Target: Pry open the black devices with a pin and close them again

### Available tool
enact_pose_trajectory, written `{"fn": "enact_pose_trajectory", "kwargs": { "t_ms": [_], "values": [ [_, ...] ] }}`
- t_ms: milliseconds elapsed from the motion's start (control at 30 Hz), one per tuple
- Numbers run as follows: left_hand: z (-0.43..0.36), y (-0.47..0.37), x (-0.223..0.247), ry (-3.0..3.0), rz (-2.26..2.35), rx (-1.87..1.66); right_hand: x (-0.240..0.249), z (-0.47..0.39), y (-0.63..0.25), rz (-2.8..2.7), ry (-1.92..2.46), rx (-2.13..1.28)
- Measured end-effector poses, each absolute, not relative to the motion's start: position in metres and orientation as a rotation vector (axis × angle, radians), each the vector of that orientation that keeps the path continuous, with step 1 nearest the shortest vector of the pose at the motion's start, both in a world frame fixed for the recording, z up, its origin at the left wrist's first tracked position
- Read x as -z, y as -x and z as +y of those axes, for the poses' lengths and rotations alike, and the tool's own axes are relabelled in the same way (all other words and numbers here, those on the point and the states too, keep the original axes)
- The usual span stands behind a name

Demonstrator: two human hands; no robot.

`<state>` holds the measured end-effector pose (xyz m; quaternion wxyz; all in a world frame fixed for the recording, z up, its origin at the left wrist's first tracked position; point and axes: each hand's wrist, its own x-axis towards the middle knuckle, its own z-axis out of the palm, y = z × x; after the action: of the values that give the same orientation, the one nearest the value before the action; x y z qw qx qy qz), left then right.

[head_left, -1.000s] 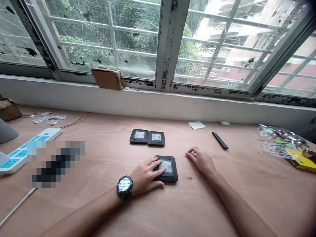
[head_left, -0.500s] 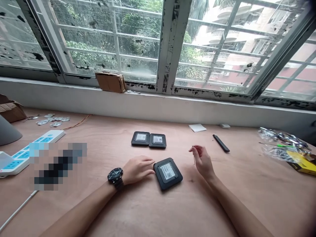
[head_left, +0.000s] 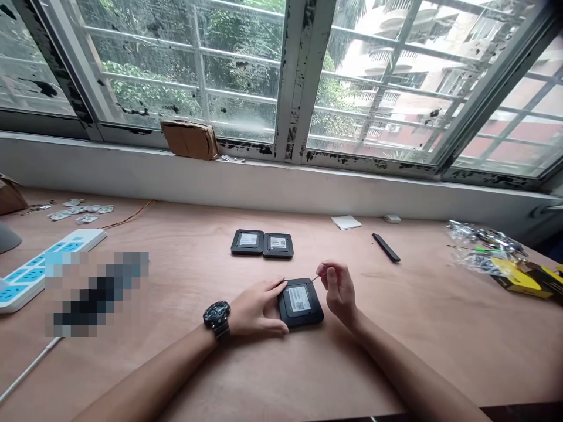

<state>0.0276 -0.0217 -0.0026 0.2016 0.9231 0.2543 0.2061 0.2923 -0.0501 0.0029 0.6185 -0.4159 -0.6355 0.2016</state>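
Note:
A black square device with a white label (head_left: 300, 300) lies flat on the wooden table in front of me. My left hand (head_left: 259, 309), with a black watch at its wrist, grips the device's left side, fingers at the upper left corner and thumb at the lower left edge. In my right hand (head_left: 338, 290), closed fingers pinch a thin metal rod (head_left: 315, 278). Its tip is at the device's upper right corner; whether it touches is too small to tell. Two similar black square devices (head_left: 263, 243) lie side by side farther back.
At the left are a white power strip (head_left: 83, 239), a blurred-out item (head_left: 97, 293) and small clear packets (head_left: 81, 211). A black bar (head_left: 386, 248) and white paper (head_left: 346, 223) lie at the back right. Plastic bags (head_left: 479, 258) and a yellow box (head_left: 516, 280) are far right.
My right hand has moved left, bringing the rod to the device's upper right corner. My left hand has closed around the device's left side, and the device has turned slightly.

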Motion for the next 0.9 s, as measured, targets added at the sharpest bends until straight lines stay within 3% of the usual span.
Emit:
{"fn": "enact_pose_trajectory", "kwargs": {
  "t_ms": [700, 900],
  "values": [
    [-0.018, -0.021, 0.003, -2.540, 0.692, -0.575, -0.019, -0.046, -0.286, -1.608, 1.043, -0.471],
    [-0.008, -0.013, 0.001, -2.604, 0.693, -0.609, -0.032, -0.040, -0.284, -1.415, 0.985, -0.824]
  ]
}}
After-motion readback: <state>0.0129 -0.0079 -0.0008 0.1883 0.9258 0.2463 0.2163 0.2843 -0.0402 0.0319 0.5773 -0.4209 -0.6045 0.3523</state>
